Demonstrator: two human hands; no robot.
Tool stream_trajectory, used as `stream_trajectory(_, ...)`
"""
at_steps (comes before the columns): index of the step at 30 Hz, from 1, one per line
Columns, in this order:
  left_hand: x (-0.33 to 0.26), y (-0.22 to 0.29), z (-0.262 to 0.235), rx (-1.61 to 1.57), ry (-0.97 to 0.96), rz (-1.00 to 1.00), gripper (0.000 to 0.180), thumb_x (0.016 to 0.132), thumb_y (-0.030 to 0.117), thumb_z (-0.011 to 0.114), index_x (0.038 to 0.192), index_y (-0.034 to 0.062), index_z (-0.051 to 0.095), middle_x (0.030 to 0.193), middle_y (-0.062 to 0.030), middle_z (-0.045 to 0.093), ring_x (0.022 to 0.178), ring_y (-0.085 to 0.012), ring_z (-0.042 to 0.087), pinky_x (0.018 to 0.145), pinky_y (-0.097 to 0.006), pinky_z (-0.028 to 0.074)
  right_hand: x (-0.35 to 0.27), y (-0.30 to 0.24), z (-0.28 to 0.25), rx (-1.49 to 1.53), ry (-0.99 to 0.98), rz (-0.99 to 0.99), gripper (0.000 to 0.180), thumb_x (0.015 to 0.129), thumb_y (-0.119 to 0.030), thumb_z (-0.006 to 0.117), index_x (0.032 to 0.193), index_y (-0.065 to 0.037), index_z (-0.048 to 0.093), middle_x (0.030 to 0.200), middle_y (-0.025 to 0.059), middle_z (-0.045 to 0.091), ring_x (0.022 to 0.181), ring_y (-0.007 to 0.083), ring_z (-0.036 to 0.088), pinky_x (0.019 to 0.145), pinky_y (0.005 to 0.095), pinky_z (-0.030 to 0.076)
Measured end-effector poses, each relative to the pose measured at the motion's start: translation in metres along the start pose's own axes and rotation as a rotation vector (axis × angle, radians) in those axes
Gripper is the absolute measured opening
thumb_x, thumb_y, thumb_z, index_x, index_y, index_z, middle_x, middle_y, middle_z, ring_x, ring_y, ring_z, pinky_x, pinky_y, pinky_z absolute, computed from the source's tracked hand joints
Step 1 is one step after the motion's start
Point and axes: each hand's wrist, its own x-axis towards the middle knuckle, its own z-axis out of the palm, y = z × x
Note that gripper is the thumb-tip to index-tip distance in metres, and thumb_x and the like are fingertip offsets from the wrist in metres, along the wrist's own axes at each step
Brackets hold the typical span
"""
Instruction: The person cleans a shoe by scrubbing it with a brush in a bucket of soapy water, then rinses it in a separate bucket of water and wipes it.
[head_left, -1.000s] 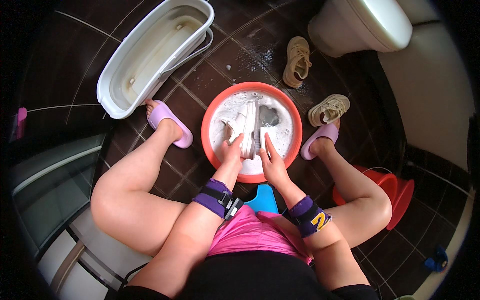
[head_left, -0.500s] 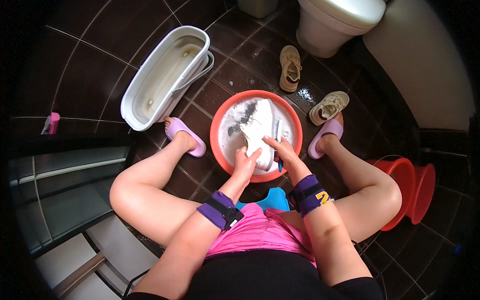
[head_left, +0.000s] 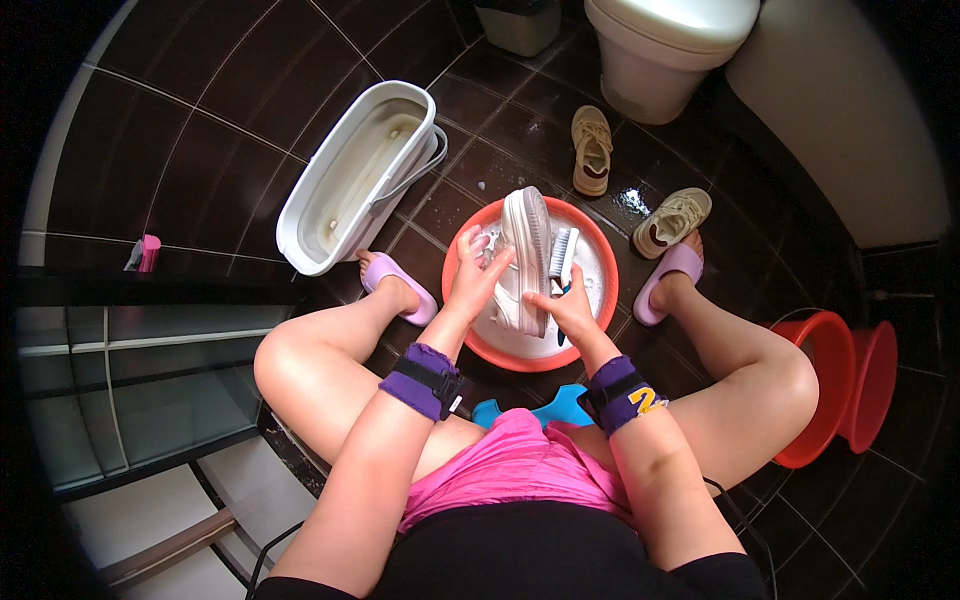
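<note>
White shoe (head_left: pixel 520 245) on its side over the orange basin (head_left: pixel 520 362), its far end overlapping the far rim in my view. I see my right hand (head_left: pixel 567 305) closed around the brush (head_left: pixel 563 255), thumb against the shoe; my left hand (head_left: pixel 478 275) has its fingers spread, thumb by the shoe's upper. Foam (head_left: pixel 592 290) leaves me a strip up to the right rim; leftward, bare tile (head_left: pixel 412 245) separates basin and grey bucket (head_left: pixel 290 240).
</note>
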Motion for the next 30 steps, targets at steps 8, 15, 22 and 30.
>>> stream_trajectory(8,0.024,0.007,-0.011,-0.147,-0.082,0.037,0.063,0.098,0.039,0.05,0.144,-0.0002,0.031,0.143,-0.0148,0.04,0.133,-0.0229,0.036,0.11,-0.033,0.027,0.024,-0.004,0.01,-0.401,0.089,-0.203,0.093,0.059,-0.02,0.086,0.133,-0.007,0.031,0.12,0.0194,0.055,0.113,0.0326,0.056,0.094,0.0395,0.045)
stream_trajectory(15,0.057,-0.008,-0.034,-0.21,-0.082,-0.051,0.061,0.094,0.036,0.058,0.142,0.006,0.036,0.138,-0.0096,0.045,0.127,-0.0199,0.042,0.103,-0.034,0.036,0.055,-0.013,0.001,-0.503,-0.086,-0.148,0.095,0.057,-0.014,0.085,0.135,-0.004,0.032,0.124,0.0181,0.051,0.119,0.028,0.051,0.1,0.0359,0.04)
stream_trajectory(22,0.061,-0.012,-0.039,-0.281,-0.269,-0.643,0.052,0.088,0.025,0.065,0.132,0.0023,0.048,0.117,-0.0126,0.063,0.106,-0.0241,0.062,0.085,-0.044,0.054,0.084,-0.003,-0.029,-0.726,-0.29,-0.113,0.085,0.059,-0.018,0.082,0.131,-0.009,0.037,0.116,0.0203,0.06,0.109,0.0373,0.059,0.09,0.0415,0.047)
stream_trajectory(30,0.055,-0.09,-0.009,-1.024,0.242,-0.971,0.049,0.097,0.03,0.044,0.137,0.0032,0.042,0.136,-0.0199,0.048,0.128,-0.0383,0.044,0.106,-0.058,0.035,0.085,0.011,0.004,-0.647,0.066,-0.159,0.065,0.085,-0.044,0.063,0.14,-0.014,0.043,0.106,0.0251,0.065,0.097,0.0409,0.063,0.084,0.0453,0.049)
